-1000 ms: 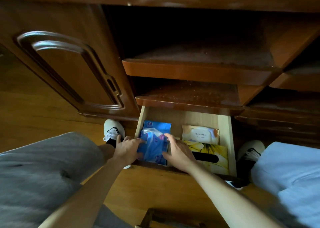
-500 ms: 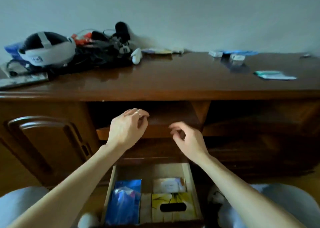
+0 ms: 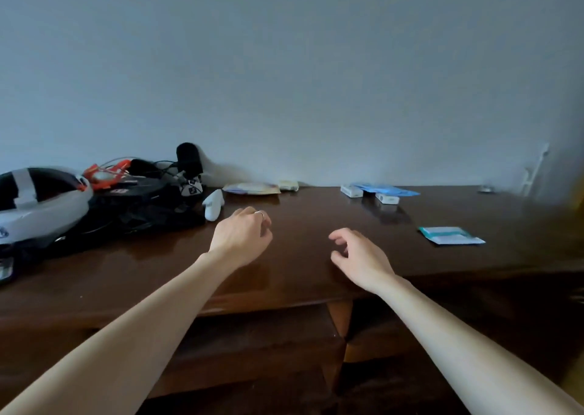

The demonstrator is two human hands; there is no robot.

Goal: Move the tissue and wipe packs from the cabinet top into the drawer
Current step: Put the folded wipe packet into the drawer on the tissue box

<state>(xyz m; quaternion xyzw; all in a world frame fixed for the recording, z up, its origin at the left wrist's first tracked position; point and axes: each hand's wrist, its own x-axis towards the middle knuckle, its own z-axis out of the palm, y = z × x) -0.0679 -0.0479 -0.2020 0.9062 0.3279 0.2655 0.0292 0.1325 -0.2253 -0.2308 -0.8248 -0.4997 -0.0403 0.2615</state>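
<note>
Head view, the only one I have. My left hand [image 3: 241, 236] hangs over the cabinet top [image 3: 316, 256] with its fingers loosely curled and nothing in them; a ring shows on one finger. My right hand [image 3: 360, 258] is out beside it, fingers relaxed and a little spread, also holding nothing. Neither hand touches a pack.

The packs left to move sit well apart on the top. A flat teal-and-white pack [image 3: 450, 235] lies to the right of my right hand, nearer the front edge than the rest. Against the wall there is a pale flat pack [image 3: 251, 188] beyond my left hand, a small pale pack [image 3: 288, 185] just beside it, and further right two small white packs [image 3: 351, 191] [image 3: 387, 198] by a blue pack [image 3: 387, 189]. Whether each is tissue or wipes I cannot read. The drawer is out of frame below.

To the left lies a heap of gear: a headset [image 3: 41, 206], black cables [image 3: 142, 206] and a white controller [image 3: 213, 204].

I judge these packs light and soft, with slick film wrappers that give under the fingers and may slide on the polished wood. The teal one lies so flat that I would pinch it by a long edge, thumb underneath, rather than press from above. The small white ones look stiffer and could be taken across their width.
</note>
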